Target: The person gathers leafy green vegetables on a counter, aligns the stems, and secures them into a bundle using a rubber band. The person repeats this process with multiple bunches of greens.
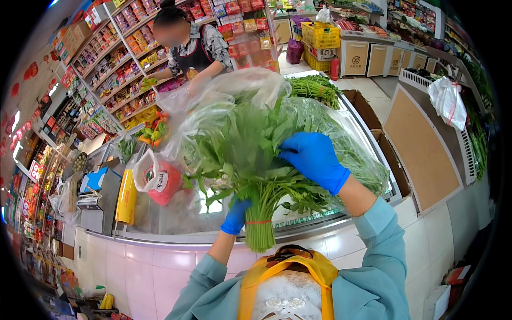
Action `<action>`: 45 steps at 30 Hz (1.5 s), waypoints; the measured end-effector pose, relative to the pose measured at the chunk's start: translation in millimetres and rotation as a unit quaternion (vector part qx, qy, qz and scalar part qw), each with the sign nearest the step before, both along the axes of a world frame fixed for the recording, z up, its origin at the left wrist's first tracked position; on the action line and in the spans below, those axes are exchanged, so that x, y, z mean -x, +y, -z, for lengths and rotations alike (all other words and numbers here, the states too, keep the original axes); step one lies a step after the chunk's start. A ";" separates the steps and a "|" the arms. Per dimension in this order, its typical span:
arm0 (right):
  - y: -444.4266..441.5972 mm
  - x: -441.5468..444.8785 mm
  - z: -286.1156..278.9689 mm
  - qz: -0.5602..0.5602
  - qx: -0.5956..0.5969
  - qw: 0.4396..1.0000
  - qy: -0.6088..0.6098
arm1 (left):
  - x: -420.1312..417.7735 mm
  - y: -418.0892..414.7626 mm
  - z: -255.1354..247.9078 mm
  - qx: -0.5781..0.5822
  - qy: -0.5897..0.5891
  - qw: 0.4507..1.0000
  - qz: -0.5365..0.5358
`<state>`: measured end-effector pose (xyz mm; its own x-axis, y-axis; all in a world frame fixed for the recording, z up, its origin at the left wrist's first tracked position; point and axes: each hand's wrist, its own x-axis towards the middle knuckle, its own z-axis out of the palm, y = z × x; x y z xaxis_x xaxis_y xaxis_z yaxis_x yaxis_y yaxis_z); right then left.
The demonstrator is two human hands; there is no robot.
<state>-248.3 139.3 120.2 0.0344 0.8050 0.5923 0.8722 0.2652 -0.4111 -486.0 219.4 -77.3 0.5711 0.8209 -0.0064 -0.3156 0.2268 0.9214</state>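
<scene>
A thick bunch of long-leaved greens [260,192], which looks like water spinach, is held over the glass top with its cut stems toward me. A red band [258,222] circles the stems. My left hand [237,216], in a blue glove, grips the bunch from its left side just above the band; part of the hand is hidden behind the stems. My right hand [316,158], gloved in blue too, has its fingertips pinched together at the leaves on the right side. Clear plastic bags of greens [340,152] lie under and behind the bunch.
Across the glass-topped display case [172,220] a person [196,52] in an apron handles vegetables and a plastic bag. To the left are a red bag [164,182], a yellow film roll [126,196], a scale [98,200] and peppers [154,130]. Cardboard [390,160] stands along the right.
</scene>
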 end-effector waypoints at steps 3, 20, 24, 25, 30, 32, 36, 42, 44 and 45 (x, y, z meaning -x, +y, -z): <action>15.6 -15.3 13.3 0.042 -0.035 0.997 -0.046 | -1.6 -5.6 -29.1 0.057 0.029 0.998 -0.003; -33.8 -252.5 58.1 0.330 0.061 0.934 -0.120 | -20.3 10.3 -53.3 0.240 0.016 0.969 0.052; -61.2 -305.0 121.9 0.407 0.206 0.884 -0.099 | -33.5 9.5 -62.3 0.231 0.019 0.972 0.031; -67.9 -295.0 119.7 0.396 0.165 0.899 -0.092 | -34.1 8.6 -60.1 0.237 -0.005 0.971 0.031; -90.9 -204.8 88.4 0.256 -0.030 0.963 0.079 | -34.6 13.6 -38.6 0.177 -0.021 0.984 -0.028; -100.1 -160.0 92.8 0.193 -0.047 0.963 0.180 | -32.1 15.6 -30.1 0.177 -0.024 0.984 -0.028; -99.8 -54.3 111.2 0.013 0.079 0.933 0.351 | -39.5 5.3 -38.2 0.180 -0.065 0.981 -0.035; -49.7 38.7 168.6 -0.269 0.283 0.717 0.578 | -45.2 -5.5 -44.0 0.218 -0.100 0.971 -0.002; -42.7 51.8 161.8 -0.286 0.254 0.715 0.585 | -42.5 -8.6 -44.3 0.229 -0.110 0.967 -0.009; -41.9 56.0 153.6 -0.275 0.260 0.722 0.580 | -39.9 -8.2 -42.6 0.228 -0.115 0.967 -0.015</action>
